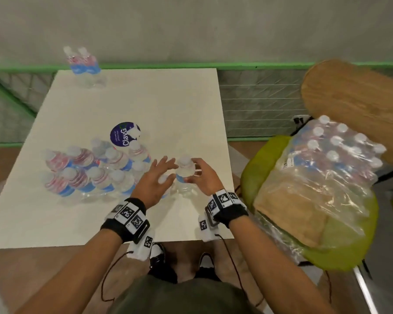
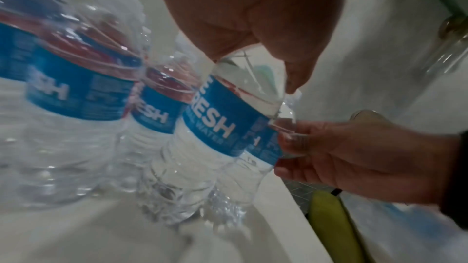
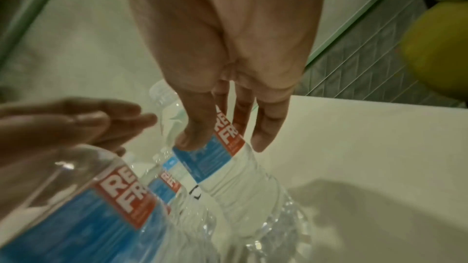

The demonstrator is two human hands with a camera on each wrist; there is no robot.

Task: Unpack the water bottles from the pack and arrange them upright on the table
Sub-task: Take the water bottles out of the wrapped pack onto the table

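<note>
Near the front right of the white table (image 1: 145,98), my right hand (image 1: 201,175) grips a clear water bottle (image 1: 184,168) with a blue and red label, standing upright. In the right wrist view its fingers (image 3: 263,127) lie down the bottle's label (image 3: 217,159). My left hand (image 1: 160,173) is open with fingers spread over a neighbouring upright bottle (image 1: 163,179), a fingertip (image 2: 291,85) touching near the held bottle's shoulder. Several more bottles (image 1: 89,171) stand in a cluster to the left. The shrink-wrapped pack (image 1: 340,155) lies on a green chair (image 1: 254,173) at the right.
Two bottles (image 1: 84,64) stand at the table's far left corner. A tub with a purple lid (image 1: 123,134) sits behind the cluster. A round wooden board (image 1: 361,94) leans behind the pack. The table's right edge runs close to my right wrist.
</note>
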